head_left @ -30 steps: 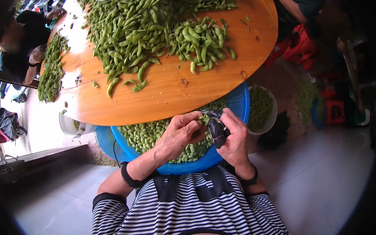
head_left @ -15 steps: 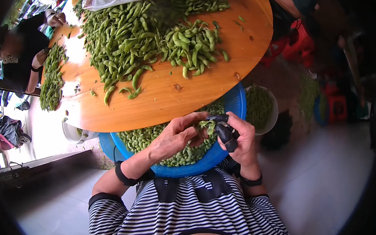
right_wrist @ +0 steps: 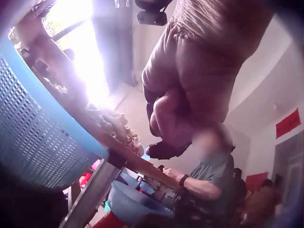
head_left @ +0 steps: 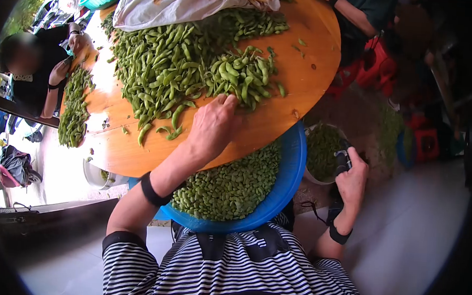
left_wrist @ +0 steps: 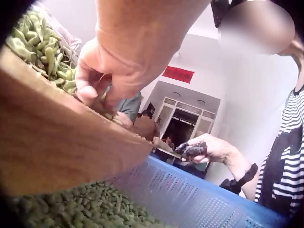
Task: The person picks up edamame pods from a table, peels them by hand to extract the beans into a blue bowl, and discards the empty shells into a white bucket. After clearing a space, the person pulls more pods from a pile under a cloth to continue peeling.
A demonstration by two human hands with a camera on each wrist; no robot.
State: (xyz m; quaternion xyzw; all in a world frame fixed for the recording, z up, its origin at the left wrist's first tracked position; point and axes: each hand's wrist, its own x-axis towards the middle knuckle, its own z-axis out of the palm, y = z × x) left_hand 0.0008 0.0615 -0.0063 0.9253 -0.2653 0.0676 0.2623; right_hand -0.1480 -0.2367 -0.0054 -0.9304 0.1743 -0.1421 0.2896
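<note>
In the head view my left hand point(head_left: 210, 127) reaches over the table's near edge, with fingertips at the front of a small heap of edamame pods point(head_left: 245, 76). Its thumb and fingers pinch together at a pod there, mostly hidden by the hand; the left wrist view shows these curled fingers point(left_wrist: 90, 92) low over the tabletop. My right hand point(head_left: 353, 180) hangs over a pale bucket point(head_left: 315, 179) of green husks point(head_left: 321, 149). Black coverings point(left_wrist: 194, 150) wrap its thumb and a finger, and nothing shows held between them. Shelled beans point(head_left: 228, 190) fill a blue perforated basin point(head_left: 297, 169) below the table.
The wooden table point(head_left: 269, 125) carries a big pod pile point(head_left: 160, 63) under a white cloth sack point(head_left: 174, 10). Another person point(head_left: 42, 76) works at a pod row point(head_left: 75, 109) on the left. One more person point(head_left: 360, 15) sits at the far right. Red stools point(head_left: 376, 64) stand beyond.
Both hands were together over the basin, working at a green pod. Now they are apart: the left has gone forward to the heap on the table, the right out to the bucket.
</note>
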